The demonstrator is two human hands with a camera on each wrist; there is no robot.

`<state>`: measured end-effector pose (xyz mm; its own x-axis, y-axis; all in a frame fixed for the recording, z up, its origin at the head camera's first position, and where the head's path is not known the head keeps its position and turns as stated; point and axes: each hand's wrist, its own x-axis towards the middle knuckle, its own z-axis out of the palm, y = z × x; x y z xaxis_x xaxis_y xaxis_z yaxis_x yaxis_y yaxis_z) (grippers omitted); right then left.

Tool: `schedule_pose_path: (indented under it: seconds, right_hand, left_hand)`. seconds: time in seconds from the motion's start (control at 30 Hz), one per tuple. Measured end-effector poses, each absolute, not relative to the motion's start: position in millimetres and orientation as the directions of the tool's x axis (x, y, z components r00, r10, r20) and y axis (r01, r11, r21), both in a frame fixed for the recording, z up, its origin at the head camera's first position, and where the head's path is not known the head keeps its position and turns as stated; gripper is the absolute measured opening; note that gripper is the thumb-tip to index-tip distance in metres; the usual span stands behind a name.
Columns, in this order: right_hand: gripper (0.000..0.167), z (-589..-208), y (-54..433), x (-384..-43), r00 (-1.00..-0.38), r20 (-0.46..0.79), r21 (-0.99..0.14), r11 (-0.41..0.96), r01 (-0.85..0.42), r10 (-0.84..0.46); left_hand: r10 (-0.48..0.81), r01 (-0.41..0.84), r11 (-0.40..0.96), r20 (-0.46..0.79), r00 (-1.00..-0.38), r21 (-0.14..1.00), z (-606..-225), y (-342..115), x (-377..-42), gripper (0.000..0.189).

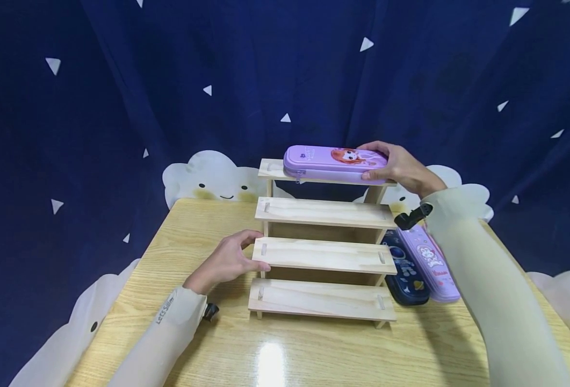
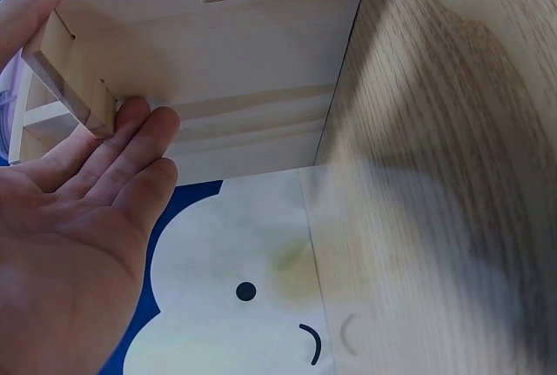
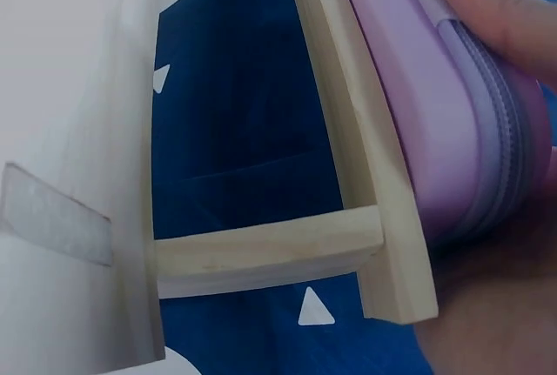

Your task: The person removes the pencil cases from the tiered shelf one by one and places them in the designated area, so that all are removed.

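A tiered wooden rack (image 1: 323, 253) with several step-like boards stands on the table. My right hand (image 1: 401, 166) grips the right end of a purple pencil case (image 1: 320, 161) with a red-haired figure on its lid. The case lies lengthwise along the top board, its base against the wood in the right wrist view. My left hand (image 1: 231, 258) holds the left end of the second board from the bottom, thumb at the front edge. In the left wrist view its fingers (image 2: 130, 153) curl at the board's end (image 2: 74, 83).
To the right of the rack lie a dark blue pencil case (image 1: 405, 274) with space pictures and another purple pencil case (image 1: 432, 263), side by side. Behind the wooden table (image 1: 202, 220) hangs a dark blue curtain (image 1: 246, 64) with white triangles and clouds.
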<state>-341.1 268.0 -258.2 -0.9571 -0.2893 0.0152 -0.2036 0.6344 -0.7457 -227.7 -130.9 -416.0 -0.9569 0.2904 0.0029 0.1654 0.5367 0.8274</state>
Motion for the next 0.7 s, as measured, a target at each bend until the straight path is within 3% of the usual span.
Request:
schedule_pose_path:
  seconds: [0.7]
  right_hand:
    - [0.074, -256.8, 266.4, -332.2, -0.98, 0.103, -0.781, 0.597, -0.184, -0.168]
  left_hand:
    - [0.296, 0.157, 0.514, -0.002, -0.955, 0.843, -418.2, -129.8, -228.0, 0.083]
